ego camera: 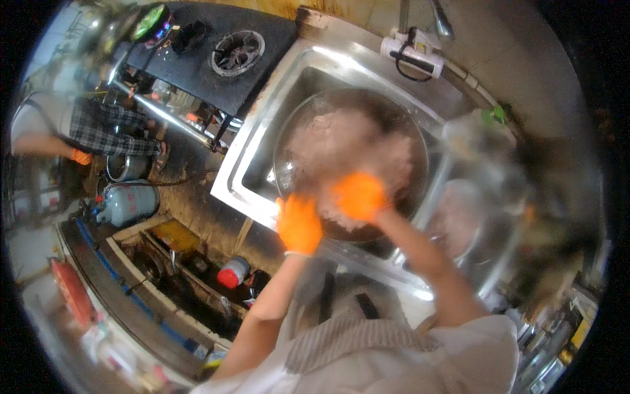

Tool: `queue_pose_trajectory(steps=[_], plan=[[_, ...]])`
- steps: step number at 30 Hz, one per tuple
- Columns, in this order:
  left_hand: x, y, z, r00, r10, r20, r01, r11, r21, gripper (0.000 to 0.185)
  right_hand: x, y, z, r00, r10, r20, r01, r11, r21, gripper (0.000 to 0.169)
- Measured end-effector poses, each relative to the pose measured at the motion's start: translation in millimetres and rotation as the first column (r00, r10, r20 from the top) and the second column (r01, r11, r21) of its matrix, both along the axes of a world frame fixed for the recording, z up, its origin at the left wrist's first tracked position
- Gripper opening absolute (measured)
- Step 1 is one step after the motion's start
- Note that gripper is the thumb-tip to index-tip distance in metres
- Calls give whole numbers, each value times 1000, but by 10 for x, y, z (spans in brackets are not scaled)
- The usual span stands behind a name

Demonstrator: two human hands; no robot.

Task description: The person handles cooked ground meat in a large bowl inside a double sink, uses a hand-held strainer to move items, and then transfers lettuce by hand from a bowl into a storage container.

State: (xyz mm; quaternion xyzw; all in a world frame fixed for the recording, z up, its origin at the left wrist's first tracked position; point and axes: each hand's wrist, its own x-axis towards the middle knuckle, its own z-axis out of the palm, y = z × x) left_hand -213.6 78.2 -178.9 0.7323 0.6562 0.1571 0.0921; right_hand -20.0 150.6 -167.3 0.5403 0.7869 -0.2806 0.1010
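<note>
A wide round metal basin (426,160) sits inside a stainless steel sink (241,152). Pale pink, wet-looking stuff that resembles raw ground meat (339,130) fills much of it. My left hand (299,224), in an orange glove, grips the near left rim of the basin. Over the near part of the pink mass is my right hand (360,197), also gloved in orange and blurred. Its fingers are hidden, so I cannot tell if they hold anything.
On the right, a second container (455,216) holds similar pink stuff, partly blurred. A black stove top (197,54) with a burner (238,53) adjoins the sink at upper left. A gas cylinder (129,203) stands on the floor, left. Another person (54,123) is at the far left.
</note>
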Motion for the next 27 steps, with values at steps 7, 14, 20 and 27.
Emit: queue_pose_trajectory(steps=[7,14,20,27], plan=[[268,899,383,941,-26,337,15,999,36,40,930,96,72,707,-705,-58,704,709,-29,62],[577,1816,-33,986,143,86,-84,870,-485,82,970,188,-408,146,-956,-255,872,246,-423,90],[842,1618,-129,822,275,499,119,774,-622,77,604,262,-218,-132,-896,-425,782,169,-599,84],[487,1366,351,350,460,816,411,707,-576,61,900,50,237,165,-674,-721,630,634,-449,49]])
